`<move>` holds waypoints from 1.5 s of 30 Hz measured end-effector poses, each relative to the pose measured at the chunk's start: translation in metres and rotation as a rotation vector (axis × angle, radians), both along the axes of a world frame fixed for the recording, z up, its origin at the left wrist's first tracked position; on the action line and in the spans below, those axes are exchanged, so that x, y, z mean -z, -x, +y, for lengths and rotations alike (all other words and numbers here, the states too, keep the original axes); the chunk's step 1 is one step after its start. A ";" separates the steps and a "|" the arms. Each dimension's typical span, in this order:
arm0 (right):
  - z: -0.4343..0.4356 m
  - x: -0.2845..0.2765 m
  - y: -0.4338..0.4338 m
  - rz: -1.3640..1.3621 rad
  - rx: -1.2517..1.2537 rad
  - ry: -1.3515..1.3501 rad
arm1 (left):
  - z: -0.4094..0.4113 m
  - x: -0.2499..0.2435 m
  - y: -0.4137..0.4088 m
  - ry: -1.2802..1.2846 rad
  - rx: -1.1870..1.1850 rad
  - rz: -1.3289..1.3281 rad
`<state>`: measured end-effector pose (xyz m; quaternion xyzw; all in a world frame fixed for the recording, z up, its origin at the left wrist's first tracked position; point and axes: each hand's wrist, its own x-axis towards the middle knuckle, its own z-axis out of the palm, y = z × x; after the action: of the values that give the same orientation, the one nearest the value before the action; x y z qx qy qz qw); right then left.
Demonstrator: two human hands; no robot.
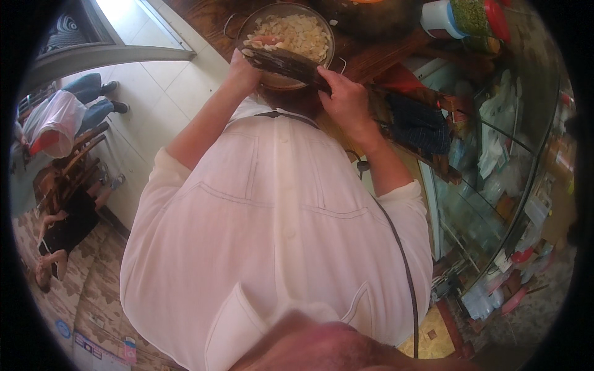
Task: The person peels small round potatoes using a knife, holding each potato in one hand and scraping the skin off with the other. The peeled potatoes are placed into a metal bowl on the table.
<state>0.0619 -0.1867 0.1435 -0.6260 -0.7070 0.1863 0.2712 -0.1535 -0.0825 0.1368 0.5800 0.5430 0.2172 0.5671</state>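
My left hand point(246, 74) is at the left end of a dark, long, narrow board point(283, 65), its fingers partly hidden behind it. The right end sits in the grip of my right hand point(345, 95), thumb and fingers bent around it. The board is tilted across the near part of a round metal pan point(332, 37) with wire handles. Pale thin slices of food point(297, 32) are heaped in the pan. A pinkish shape point(267, 41) shows just beyond the board; I cannot tell whether it is fingers or food.
The pan stands on a brown wooden table point(204, 14). Beside it are a dark round vessel point(371, 18) and a red-lidded jar point(471, 18) of green bits. Dark striped cloth point(417, 123) hangs at right, near a glass case point(482, 153). Two people are at left, one seated.
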 end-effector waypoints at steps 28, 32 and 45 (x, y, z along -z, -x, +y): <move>0.003 0.002 0.008 -0.021 0.025 -0.021 | -0.011 0.004 -0.013 0.540 -0.646 -0.982; 0.002 0.013 0.006 0.071 0.188 0.131 | -0.006 0.008 -0.010 0.459 -0.525 -0.926; 0.000 -0.006 0.001 0.151 0.103 0.085 | -0.007 0.018 -0.012 0.178 -0.336 -0.726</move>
<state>0.0614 -0.1870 0.1499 -0.6568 -0.6428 0.2483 0.3062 -0.1414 -0.0897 0.1192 0.3177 0.4113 0.4495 0.7265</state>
